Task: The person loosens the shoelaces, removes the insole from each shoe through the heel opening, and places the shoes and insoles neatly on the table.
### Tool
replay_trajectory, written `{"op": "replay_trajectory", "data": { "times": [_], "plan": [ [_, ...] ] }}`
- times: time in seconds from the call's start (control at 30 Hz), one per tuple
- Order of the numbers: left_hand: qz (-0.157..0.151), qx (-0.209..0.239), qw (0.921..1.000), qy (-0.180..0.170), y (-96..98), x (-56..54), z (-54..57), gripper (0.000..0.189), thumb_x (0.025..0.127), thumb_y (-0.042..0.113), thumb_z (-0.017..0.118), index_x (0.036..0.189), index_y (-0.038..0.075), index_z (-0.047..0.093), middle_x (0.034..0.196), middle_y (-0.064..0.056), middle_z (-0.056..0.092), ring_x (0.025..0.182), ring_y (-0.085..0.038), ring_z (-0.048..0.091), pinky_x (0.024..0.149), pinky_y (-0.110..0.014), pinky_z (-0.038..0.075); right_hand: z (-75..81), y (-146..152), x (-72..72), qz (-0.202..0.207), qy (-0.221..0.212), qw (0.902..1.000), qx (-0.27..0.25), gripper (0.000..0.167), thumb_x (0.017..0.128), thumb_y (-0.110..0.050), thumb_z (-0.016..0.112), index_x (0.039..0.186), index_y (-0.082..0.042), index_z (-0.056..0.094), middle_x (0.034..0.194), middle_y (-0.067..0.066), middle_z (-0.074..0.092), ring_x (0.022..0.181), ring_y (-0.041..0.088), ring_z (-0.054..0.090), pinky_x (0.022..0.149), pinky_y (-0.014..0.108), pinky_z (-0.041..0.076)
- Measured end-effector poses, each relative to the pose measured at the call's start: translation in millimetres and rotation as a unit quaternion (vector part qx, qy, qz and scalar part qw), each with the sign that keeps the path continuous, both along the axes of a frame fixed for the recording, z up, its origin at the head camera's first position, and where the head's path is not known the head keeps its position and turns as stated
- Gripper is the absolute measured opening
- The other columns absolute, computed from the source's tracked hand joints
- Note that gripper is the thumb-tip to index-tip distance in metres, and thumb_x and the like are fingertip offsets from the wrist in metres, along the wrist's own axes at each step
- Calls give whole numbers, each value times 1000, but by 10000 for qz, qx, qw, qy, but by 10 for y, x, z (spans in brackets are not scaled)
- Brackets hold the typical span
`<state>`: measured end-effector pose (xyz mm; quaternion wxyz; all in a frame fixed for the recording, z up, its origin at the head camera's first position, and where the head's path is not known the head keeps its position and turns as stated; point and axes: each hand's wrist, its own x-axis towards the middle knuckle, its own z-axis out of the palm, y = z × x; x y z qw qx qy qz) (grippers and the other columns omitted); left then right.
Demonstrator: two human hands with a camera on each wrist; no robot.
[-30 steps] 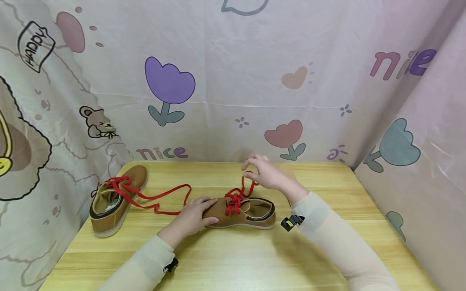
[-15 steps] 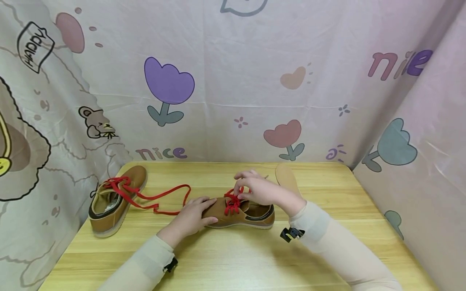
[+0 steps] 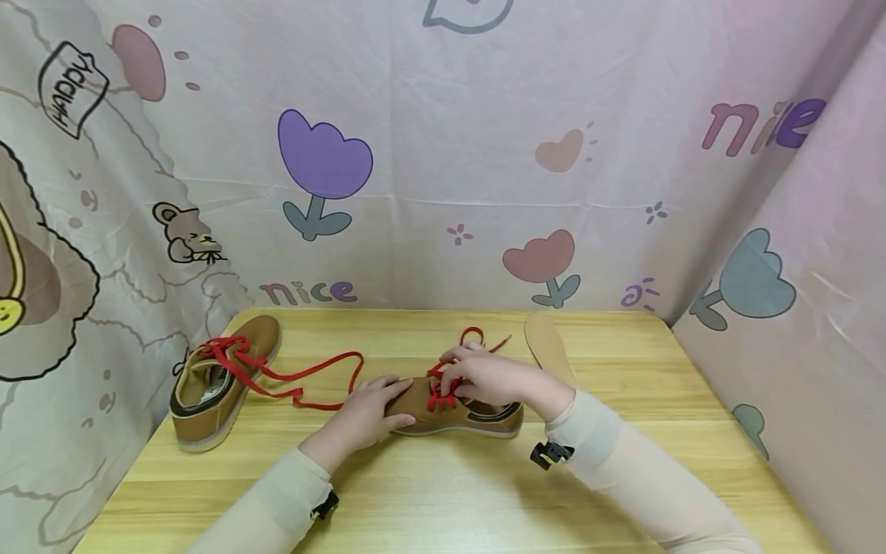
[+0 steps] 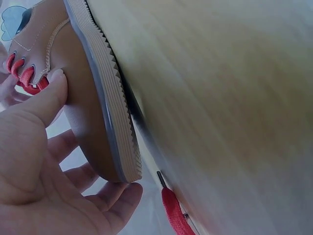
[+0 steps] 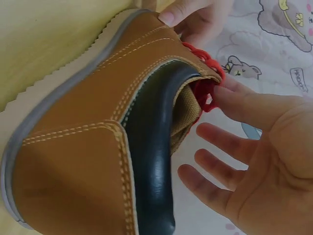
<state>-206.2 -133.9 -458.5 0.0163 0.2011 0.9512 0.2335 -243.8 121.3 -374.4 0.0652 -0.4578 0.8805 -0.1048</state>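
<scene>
A brown low-cut shoe [image 3: 443, 422] lies on the table, its toe to the left. My left hand [image 3: 363, 412] grips the toe, with the thumb on the near side and fingers round the front, as the left wrist view shows. Over the tongue my right hand [image 3: 497, 377] pinches the red shoelace [image 5: 199, 92] between thumb and index finger, while its other fingers hang apart from the shoe. A lace loop and a tipped end lie behind that hand. The exact crossing under the fingertips is hidden.
Another brown shoe [image 3: 197, 431] stands at the left, its long red lace [image 3: 325, 363] trailing toward the left hand. A tan insole [image 3: 547, 346] lies at the back right. Printed curtains [image 3: 429, 169] close off the table's back and sides.
My right hand has come down and slightly left from above the shoe onto the lacing. The lifted lace now lies behind the hand, and the insole shows. The left hand stays put.
</scene>
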Motion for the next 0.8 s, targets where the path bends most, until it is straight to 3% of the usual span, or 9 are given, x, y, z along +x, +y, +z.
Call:
{"op": "replay_trajectory", "data": {
  "times": [0.17, 0.33, 0.63, 0.8],
  "plan": [
    [9, 12, 10000, 7, -3, -11, -18, 65, 91, 42, 72, 147, 16, 53, 146, -17, 49, 133, -43, 44, 107, -60, 36, -39, -9, -11, 64, 270, 9995, 146, 11, 91, -16, 75, 95, -25, 73, 143, 9, 53, 127, 31, 45, 102, 44, 43],
    [8, 9, 10000, 16, -3, -16, -27, 65, 91, 43, 72, 147, 16, 53, 146, -16, 50, 132, -43, 44, 107, -59, 36, -66, -16, -24, 82, 581, 9983, 56, 11, 93, -16, 73, 88, -24, 68, 141, 7, 54, 128, 29, 46, 105, 43, 42],
    [-5, 28, 10000, 12, -3, -8, -4, 65, 91, 42, 72, 147, 15, 53, 146, -17, 50, 133, -43, 44, 108, -60, 36, -83, -17, -11, 24, 429, 9975, -562, 9, 99, -16, 64, 95, -23, 59, 145, 6, 51, 127, 26, 46, 100, 39, 43],
    [-17, -13, 10000, 12, -5, -7, 0, 64, 91, 41, 71, 147, 15, 53, 146, -18, 50, 133, -43, 44, 108, -60, 36, -123, -14, -24, -117, -28, 9954, -955, 5, 102, -17, 57, 98, -20, 55, 149, 6, 46, 132, 27, 43, 105, 42, 40]
  ]
}}
